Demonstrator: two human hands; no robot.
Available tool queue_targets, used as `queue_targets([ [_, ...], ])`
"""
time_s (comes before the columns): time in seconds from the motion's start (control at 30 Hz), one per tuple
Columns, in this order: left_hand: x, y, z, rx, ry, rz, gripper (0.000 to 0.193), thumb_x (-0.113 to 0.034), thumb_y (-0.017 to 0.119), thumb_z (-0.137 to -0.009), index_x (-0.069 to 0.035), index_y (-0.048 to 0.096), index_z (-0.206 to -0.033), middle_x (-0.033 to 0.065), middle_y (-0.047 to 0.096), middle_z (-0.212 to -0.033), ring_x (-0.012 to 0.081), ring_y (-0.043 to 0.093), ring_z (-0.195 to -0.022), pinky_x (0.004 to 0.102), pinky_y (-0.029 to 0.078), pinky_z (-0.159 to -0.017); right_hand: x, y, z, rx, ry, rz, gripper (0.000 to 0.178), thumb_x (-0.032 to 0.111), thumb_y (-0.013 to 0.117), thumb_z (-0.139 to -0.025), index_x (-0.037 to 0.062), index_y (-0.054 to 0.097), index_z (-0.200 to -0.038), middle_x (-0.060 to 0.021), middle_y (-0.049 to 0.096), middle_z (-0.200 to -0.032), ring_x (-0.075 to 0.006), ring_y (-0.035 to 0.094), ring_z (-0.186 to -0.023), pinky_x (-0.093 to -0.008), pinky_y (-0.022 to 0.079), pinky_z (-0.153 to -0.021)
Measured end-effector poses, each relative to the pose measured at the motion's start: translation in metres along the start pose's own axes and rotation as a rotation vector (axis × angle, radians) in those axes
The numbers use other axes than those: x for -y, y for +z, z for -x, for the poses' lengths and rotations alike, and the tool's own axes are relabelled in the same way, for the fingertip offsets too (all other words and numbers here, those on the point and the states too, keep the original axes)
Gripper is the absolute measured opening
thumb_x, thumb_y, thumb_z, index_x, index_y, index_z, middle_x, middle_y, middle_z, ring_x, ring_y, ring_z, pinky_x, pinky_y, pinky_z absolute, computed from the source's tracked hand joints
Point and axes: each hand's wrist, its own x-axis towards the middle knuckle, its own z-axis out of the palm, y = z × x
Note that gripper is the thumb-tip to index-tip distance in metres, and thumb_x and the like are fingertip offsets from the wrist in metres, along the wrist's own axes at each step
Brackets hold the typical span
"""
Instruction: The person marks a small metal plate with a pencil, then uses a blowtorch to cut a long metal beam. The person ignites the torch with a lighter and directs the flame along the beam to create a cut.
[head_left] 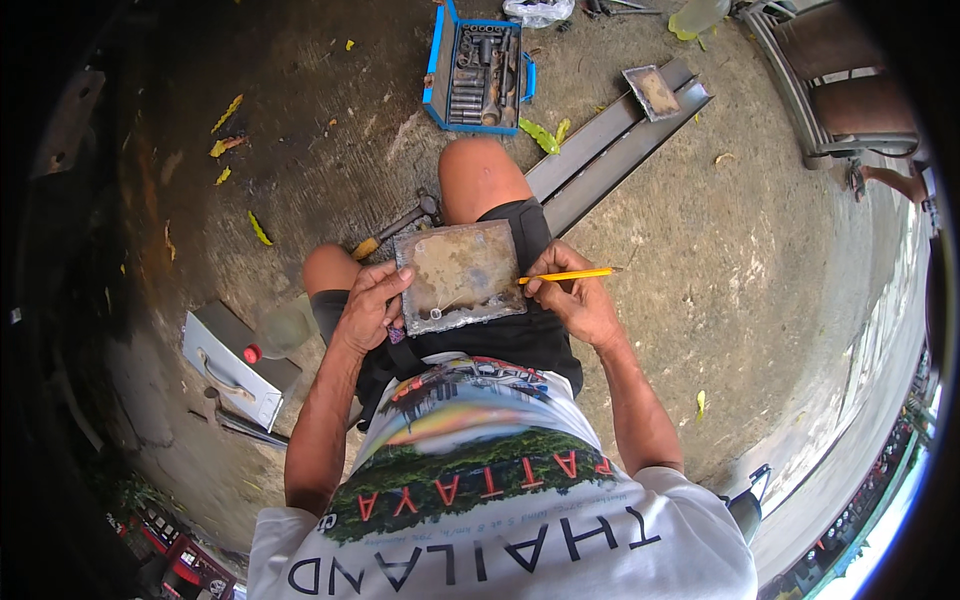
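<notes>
A square, rust-stained metal plate (462, 268) with rough silvery edges rests over my lap. My left hand (372, 302) grips its left edge, thumb on top and fingers beneath. At the plate's right edge, my right hand (578, 298) pinches a yellow pencil (575, 274) between thumb and fingers. The pencil lies nearly level, one end by the plate's edge and the other pointing out to the right. A hammer (405, 222) lies on the ground just beyond the plate, beside my knee.
Ahead stands an open blue socket-set case (478, 80). Two metal channels (620, 145) lie front right, with a second metal plate (653, 93) on them. To the left are a clear bottle with a red cap (253, 353) and a grey metal box (232, 365). A chair (835, 80) stands far right.
</notes>
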Motion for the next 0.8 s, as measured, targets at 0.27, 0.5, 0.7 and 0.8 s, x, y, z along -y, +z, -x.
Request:
queue_targets([
  [0.27, 0.007, -0.004, -0.003, 0.004, -0.007, -0.017, 0.042, -0.034, 0.063, -0.098, 0.002, 0.065, -0.119, -0.0072, 0.051, -0.059, 0.0002, 0.034, -0.039, 0.0176, 0.036, -0.038, 0.003, 0.016, 0.005, 0.045, -0.109, 0.286, 0.008, 0.005, 0.065, -0.082, 0.0006, 0.060, -0.087, -0.0097, 0.068, -0.076, -0.0180, 0.066, -0.070, -0.0333, 0.053, -0.067],
  [0.5, 0.009, -0.004, -0.005, -0.019, -0.022, 0.016, 0.041, -0.033, 0.062, -0.098, 0.002, 0.065, -0.120, -0.0067, 0.054, -0.061, 0.0000, 0.034, -0.039, 0.0175, 0.036, -0.038, 0.003, 0.016, 0.001, 0.071, -0.115, 0.251, 0.007, 0.005, 0.065, -0.081, 0.0007, 0.060, -0.084, -0.0100, 0.068, -0.075, -0.0181, 0.066, -0.067, -0.0335, 0.053, -0.065],
  [0.7, 0.005, 0.000, -0.004, -0.022, -0.031, 0.020, 0.040, -0.032, 0.062, -0.098, 0.002, 0.065, -0.119, -0.0059, 0.055, -0.061, 0.0001, 0.034, -0.039, 0.0175, 0.035, -0.038, 0.006, 0.016, 0.000, 0.087, -0.079, 0.299, 0.008, 0.005, 0.066, -0.080, 0.0003, 0.059, -0.081, -0.0120, 0.065, -0.072, -0.0199, 0.065, -0.065, -0.0347, 0.052, -0.063],
  [0.8, 0.006, 0.001, -0.005, -0.011, -0.015, 0.033, 0.040, -0.032, 0.062, -0.098, 0.003, 0.065, -0.119, -0.0054, 0.055, -0.061, 0.0001, 0.033, -0.038, 0.0176, 0.034, -0.037, 0.007, 0.015, -0.001, 0.082, -0.103, 0.300, 0.008, 0.004, 0.065, -0.079, 0.0004, 0.058, -0.081, -0.0126, 0.065, -0.072, -0.0222, 0.064, -0.064, -0.0360, 0.051, -0.062],
])
